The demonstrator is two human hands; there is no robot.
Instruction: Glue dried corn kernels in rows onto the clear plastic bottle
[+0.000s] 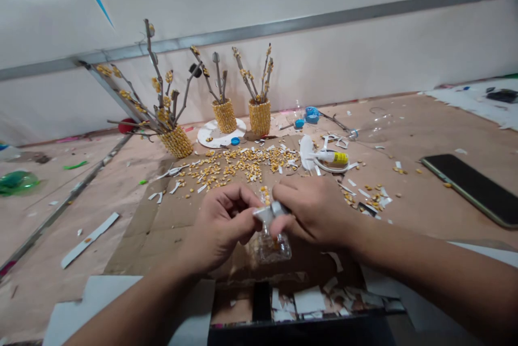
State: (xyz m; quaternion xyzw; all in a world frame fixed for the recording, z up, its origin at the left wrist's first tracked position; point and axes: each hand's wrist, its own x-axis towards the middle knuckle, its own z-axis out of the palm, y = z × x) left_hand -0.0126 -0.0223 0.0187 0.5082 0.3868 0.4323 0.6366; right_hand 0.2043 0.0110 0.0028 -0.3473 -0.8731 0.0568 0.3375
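Observation:
In the head view, my left hand (229, 222) pinches the end of a small white piece (264, 214) between thumb and fingers. My right hand (309, 208) is closed around a small grey thing (278, 209), mostly covered by its fingers, which meets the white piece. What the grey thing is I cannot make out. Just below both hands is a small clear plastic container (275, 251), lying on the brown cardboard (149, 232). Loose corn kernels (234, 165) and white paper scraps are scattered beyond my hands.
Several corn-covered pots with twigs, including one pot (259, 117), stand at the back. A glue gun (308, 154) and a yellow-labelled bottle (336, 158) lie behind my right hand. A phone (471, 187) lies at right, a clear plastic bottle (374, 129) farther back, a white strip (91, 239) at left.

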